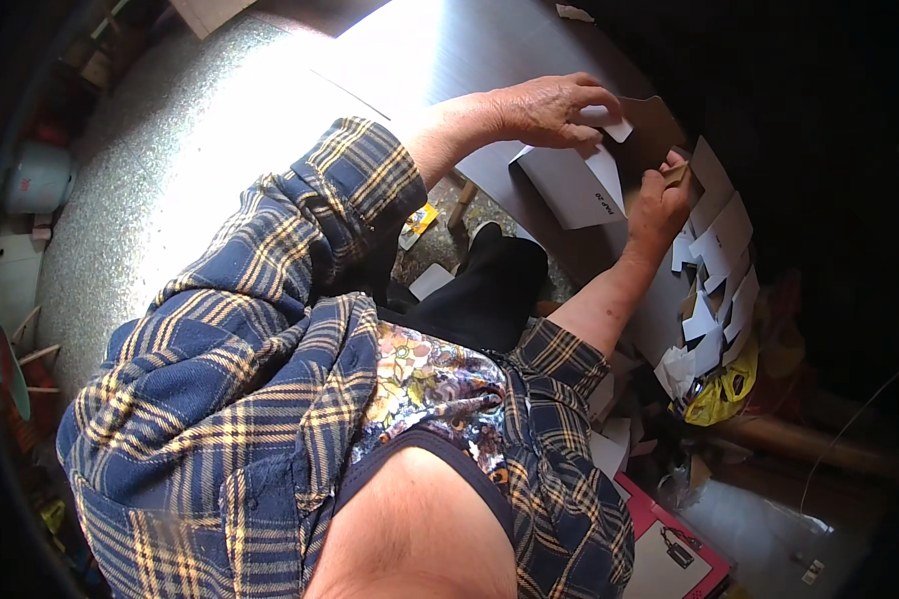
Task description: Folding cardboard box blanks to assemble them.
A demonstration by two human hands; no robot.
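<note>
A white cardboard box (571,187) with a brown inside and small dark print on one panel lies partly unfolded at the table's edge. Over its far side reaches my left hand (549,110), fingers bent around a white flap (609,122). My right hand (659,205) is closed at the box's right side, pinching a small brown cardboard flap (676,175) between thumb and fingers. Whether that flap belongs to the same box, I cannot tell. Just right of this hand, several white cardboard pieces (721,245) overlap in a stack with their flaps sticking out.
A shiny metal table (395,55) stretches away at the top, glaring with sunlight. Beyond the stack sits a yellow plastic bag (726,387). A pink-edged box (684,539) lies at the lower right. On the speckled floor (185,190) is a yellow packet (418,226).
</note>
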